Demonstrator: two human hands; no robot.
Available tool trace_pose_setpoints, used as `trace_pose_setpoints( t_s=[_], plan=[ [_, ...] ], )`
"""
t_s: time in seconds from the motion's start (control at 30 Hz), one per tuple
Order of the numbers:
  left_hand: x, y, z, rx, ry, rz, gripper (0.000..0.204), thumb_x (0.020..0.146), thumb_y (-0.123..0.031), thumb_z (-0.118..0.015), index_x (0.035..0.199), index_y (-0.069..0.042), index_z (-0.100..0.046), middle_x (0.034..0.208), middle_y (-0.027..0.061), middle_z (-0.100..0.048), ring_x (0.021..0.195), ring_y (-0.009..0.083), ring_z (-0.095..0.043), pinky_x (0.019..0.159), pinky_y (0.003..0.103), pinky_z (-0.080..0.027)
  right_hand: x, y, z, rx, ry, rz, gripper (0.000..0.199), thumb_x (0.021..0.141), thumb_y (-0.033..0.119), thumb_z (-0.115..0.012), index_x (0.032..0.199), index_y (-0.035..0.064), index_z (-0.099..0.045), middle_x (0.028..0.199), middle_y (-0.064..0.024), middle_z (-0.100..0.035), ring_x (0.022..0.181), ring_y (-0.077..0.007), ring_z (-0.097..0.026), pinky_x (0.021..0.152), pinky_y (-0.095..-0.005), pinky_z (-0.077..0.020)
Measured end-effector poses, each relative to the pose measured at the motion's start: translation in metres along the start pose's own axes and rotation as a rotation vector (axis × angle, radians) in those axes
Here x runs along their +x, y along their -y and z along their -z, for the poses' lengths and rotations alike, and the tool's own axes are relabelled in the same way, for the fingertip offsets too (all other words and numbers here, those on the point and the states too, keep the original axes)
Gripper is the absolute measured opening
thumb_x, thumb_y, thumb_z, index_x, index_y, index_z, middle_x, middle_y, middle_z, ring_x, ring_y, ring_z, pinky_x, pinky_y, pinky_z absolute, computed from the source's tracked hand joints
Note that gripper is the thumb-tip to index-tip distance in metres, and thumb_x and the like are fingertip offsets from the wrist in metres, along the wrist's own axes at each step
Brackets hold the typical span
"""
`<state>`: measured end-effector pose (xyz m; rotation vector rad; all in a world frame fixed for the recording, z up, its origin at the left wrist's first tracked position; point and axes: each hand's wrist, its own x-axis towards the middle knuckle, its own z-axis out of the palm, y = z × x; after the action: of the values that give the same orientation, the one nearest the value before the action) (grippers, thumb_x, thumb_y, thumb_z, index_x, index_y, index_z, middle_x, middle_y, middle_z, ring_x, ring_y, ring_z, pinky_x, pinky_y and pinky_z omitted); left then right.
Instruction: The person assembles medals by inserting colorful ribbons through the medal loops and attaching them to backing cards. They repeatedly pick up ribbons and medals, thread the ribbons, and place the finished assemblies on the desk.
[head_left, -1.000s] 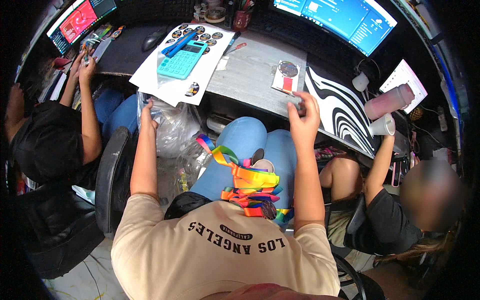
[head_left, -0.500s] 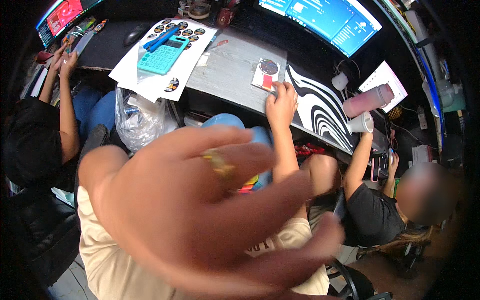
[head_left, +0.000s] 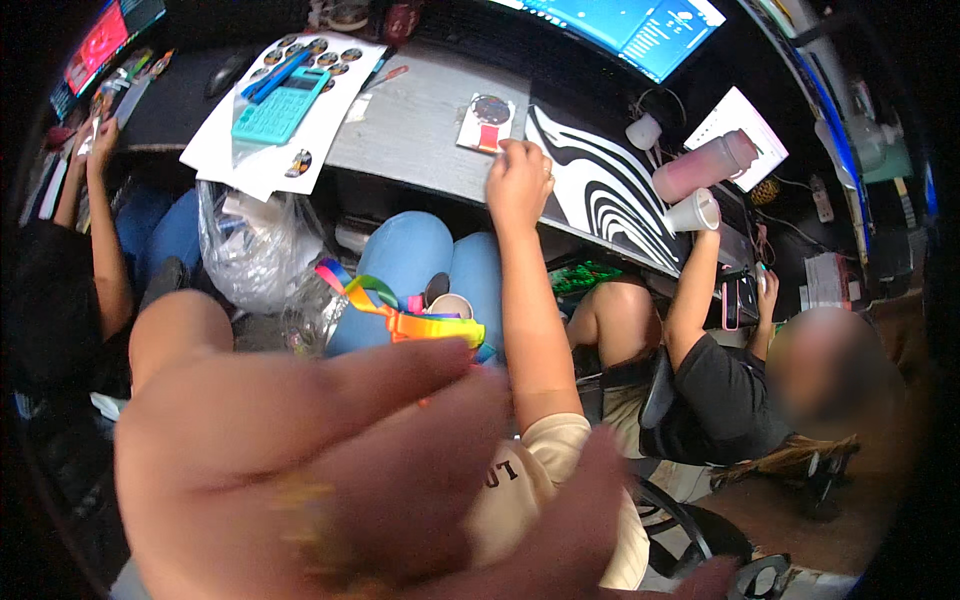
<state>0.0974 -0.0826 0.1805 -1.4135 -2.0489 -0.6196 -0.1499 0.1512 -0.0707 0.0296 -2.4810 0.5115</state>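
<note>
My left hand (head_left: 330, 450) fills the lower part of the view, close up and blurred, fingers spread and nothing seen in them. It wears a gold-coloured ring. My right hand (head_left: 520, 185) reaches to the desk, fingers loosely bent and thumb apart. Its fingertips lie at the lower edge of a small white card (head_left: 468, 132) bearing a dark round piece (head_left: 492, 109) and a short red strip (head_left: 489, 137). On my lap rest a rainbow ribbon (head_left: 435, 326) and a pale round piece (head_left: 452, 305), partly covered by my left hand.
A turquoise calculator (head_left: 280, 108) and a blue tool (head_left: 275, 78) lie on white sticker sheets (head_left: 210, 150). Below hangs a clear plastic bag (head_left: 250, 250). At right are a wavy black-and-white mat (head_left: 590, 180), a pink bottle (head_left: 700, 168) and a white cup (head_left: 692, 212) near a co-worker's arm (head_left: 697, 285). Another person sits left.
The view has shifted, so the desk sits further left. My left hand has dropped lower, uncovering the rainbow ribbon on my lap. My right hand remains by the card.
</note>
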Motion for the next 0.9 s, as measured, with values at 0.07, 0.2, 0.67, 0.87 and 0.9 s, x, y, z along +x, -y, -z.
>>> trace_pose_setpoints(
  t_s=[0.07,0.2,0.67,0.87,0.9],
  plan=[
    [-0.007,-0.006,0.001,0.009,0.001,-0.018,0.017,0.076,-0.031,-0.073,0.091,-0.023,-0.069,0.095,0.0041,-0.068,0.074,0.0205,-0.064,0.069,0.034,-0.047,0.0,-0.003,-0.001,0.077,-0.016,0.0,0.015,0.084,0.016,-0.063,0.098,0.0119,-0.069,0.108,-0.0099,-0.063,0.11,-0.0317,-0.055,0.09,-0.0496,-0.0424],
    [-0.016,-0.003,0.016,-0.059,-0.013,-0.035,0.017,0.076,-0.031,-0.074,0.091,-0.024,-0.069,0.095,0.0047,-0.068,0.071,0.02,-0.063,0.067,0.033,-0.046,0.003,-0.012,-0.005,0.457,-0.103,-0.115,0.012,0.084,0.011,-0.064,0.093,0.0072,-0.069,0.084,-0.0115,-0.069,0.082,-0.0317,-0.064,0.075,-0.0443,-0.0482],
    [-0.019,0.133,-0.186,-1.311,-0.3,0.699,0.113,0.069,-0.052,-0.082,0.152,-0.006,-0.019,0.15,0.0159,-0.034,0.139,0.0292,-0.034,0.113,0.045,-0.028,0.009,0.054,0.156,1.257,0.196,-0.157,0.012,0.089,0.008,-0.068,0.094,-0.0028,-0.067,0.065,-0.0001,-0.062,0.055,-0.0034,-0.052,0.05,-0.0187,-0.0368],
    [-0.012,0.111,-0.208,-1.79,-0.428,0.822,0.07,0.095,-0.042,-0.055,0.147,-0.003,-0.029,0.141,0.0177,-0.046,0.129,0.029,-0.049,0.105,0.044,-0.042,-0.007,0.055,0.162,1.37,0.168,-0.193,0.033,0.089,0.01,-0.068,0.12,0.0,-0.062,0.084,-0.0029,-0.064,0.07,-0.0038,-0.054,0.059,-0.0165,-0.0413],
    [-0.012,0.109,-0.208,-1.797,-0.498,0.785,0.067,0.098,-0.043,-0.047,0.148,-0.004,-0.025,0.143,0.021,-0.043,0.133,0.0331,-0.044,0.108,0.047,-0.039,-0.014,0.051,0.162,1.243,0.096,-0.157,0.031,0.089,0.01,-0.069,0.118,0.0003,-0.064,0.086,-0.0024,-0.064,0.071,-0.0041,-0.053,0.062,-0.0169,-0.0418]
  ],
)
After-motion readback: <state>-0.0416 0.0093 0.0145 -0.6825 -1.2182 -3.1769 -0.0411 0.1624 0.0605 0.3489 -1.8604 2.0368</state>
